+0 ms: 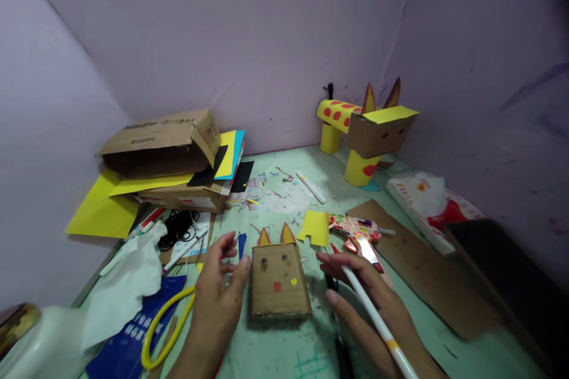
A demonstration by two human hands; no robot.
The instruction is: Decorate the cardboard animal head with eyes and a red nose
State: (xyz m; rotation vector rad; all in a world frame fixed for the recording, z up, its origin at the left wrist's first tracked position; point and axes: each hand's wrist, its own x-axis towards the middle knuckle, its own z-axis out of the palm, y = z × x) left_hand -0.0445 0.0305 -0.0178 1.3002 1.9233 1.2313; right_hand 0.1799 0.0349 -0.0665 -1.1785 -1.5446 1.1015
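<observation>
A small flat cardboard box [281,299] lies in the middle of the table, with two pointed ears, dark eye spots, a red dot and a small yellow piece on its face. My left hand [220,293] is just left of the box, fingers apart and curved, holding nothing. On the other side, my right hand [377,314] holds a white marker [368,305] with an orange band, its red tip pointing away from me. Beneath that hand lies a dark-handled tool [342,358], partly hidden. A cut yellow paper piece [315,228] lies beyond the box.
A yellow-and-cardboard animal figure [373,136] stands at the back right. Open cardboard boxes [155,136] and coloured paper pile up at the left. Nearer are a yellow ring [149,331], a white jar [57,337], a brown cardboard strip [427,272] and another white marker [311,187].
</observation>
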